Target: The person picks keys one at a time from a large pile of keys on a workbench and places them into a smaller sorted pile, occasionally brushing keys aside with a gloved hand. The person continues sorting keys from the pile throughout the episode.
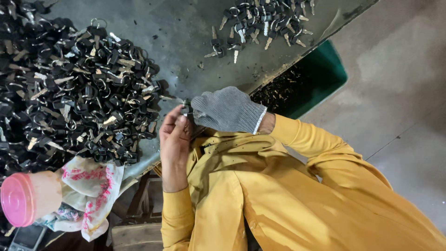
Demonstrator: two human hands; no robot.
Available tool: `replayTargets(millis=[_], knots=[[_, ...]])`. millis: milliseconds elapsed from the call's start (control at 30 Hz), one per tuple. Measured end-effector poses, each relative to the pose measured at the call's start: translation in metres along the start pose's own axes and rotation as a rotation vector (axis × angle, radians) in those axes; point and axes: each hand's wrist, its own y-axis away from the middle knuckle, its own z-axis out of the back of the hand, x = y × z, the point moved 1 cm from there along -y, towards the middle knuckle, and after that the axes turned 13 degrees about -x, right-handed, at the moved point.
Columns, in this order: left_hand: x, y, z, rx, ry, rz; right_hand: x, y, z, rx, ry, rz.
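The key (186,109) sits pinched between both hands just over the desk's near edge, its black head mostly hidden and a thin metal blade poking out toward 10 o'clock. The bare left hand (174,139) has its grip curled closed on the key from below, and the right hand (227,109), in a grey knitted glove, clamps it from 3 o'clock. The likeliest slip, I judge, is the small smooth key squirting out of the pinch and falling past the edge. The loose-weave glove could also snag on the blade, and the ungloved fingers could be nicked by the cut metal. At 9 o'clock lies a big heap of keys (79,93), with glossy black plastic heads, dull brass-toned blades and wire rings, all tangled. It stands near enough for a nudge to spill it. A smaller pile of keys (260,21) lies at 1 o'clock on the scuffed grey desk (186,51). A green bin (332,69) is at 3 o'clock. At 8 o'clock are a pink-lidded bottle (28,197) and a floral cloth (93,186).
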Motion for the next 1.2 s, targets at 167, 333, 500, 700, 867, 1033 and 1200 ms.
replayTargets(millis=[167,333,500,700,867,1033,1200], knots=[[0.009,0.006,0.004,0.049,-0.204,-0.282,0.005,-0.001,-0.013,-0.062,-0.144,0.153],[-0.002,0.013,-0.004,0.059,-0.771,-0.797,0.001,-0.007,-0.008,-0.089,0.000,-0.342],[-0.025,-0.002,-0.014,-0.368,-1.227,-1.151,0.012,-0.010,-0.001,-0.342,0.097,-0.167],[-0.031,-0.011,-0.018,-0.355,-1.432,-1.186,-0.003,-0.028,0.006,-0.052,0.164,-0.337],[-0.021,0.005,-0.002,-0.223,-1.244,-1.094,-0.010,-0.025,0.011,-0.293,0.053,-0.251],[-0.003,0.004,-0.002,-0.031,-0.821,-0.687,0.003,-0.015,-0.006,-0.178,-0.194,-0.049],[-0.009,0.006,-0.002,-0.040,-1.307,-1.313,0.000,-0.007,-0.003,-0.226,0.075,-0.210]])
